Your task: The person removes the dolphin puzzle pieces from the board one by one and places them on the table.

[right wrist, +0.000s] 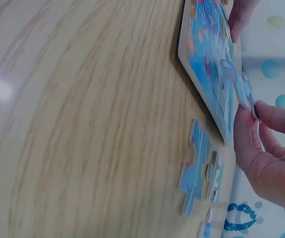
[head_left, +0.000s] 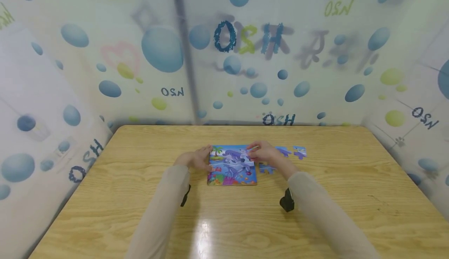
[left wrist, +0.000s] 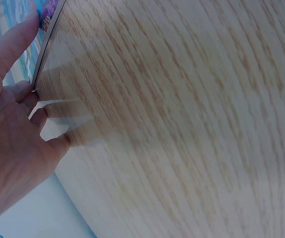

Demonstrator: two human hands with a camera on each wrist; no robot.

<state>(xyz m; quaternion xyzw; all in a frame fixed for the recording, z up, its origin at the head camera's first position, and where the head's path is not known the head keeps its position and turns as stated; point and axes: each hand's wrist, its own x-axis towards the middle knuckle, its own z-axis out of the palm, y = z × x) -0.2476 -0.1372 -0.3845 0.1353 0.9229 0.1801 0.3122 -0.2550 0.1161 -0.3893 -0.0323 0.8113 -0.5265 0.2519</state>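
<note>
1. Right hand [head_left: 264, 152]: thumb and fingers closed in a pinch, no slack visible; they hold a puzzle piece [right wrist: 241, 90], tilted over the board; can't tell if it's one piece or two together
2. Puzzle [head_left: 231, 168]: flat on the table [head_left: 245, 227], left of the right-hand pinch and reaching nearer the person; the pinch sits over its far right part
3. Left hand [head_left: 194, 159]: fingers spread, not clenched, touching the puzzle's left edge, across the board from the pinch; looks like bracing
4. Done, by the look of it: most of the picture is laid out, with palm tree, dolphins and near-side reef all readable
5. Left: the held piece isn't seated; outside the board, at least three loose bits, namely a near piece [head_left: 266, 168] on the person's side of the pinch, a middle piece [head_left: 283, 151] just right of the hand, an outer piece [head_left: 299, 152] farther right
6. Can't tell: how many slots are bare under the right fingers; estimate is late stage, a few pieces short
</note>
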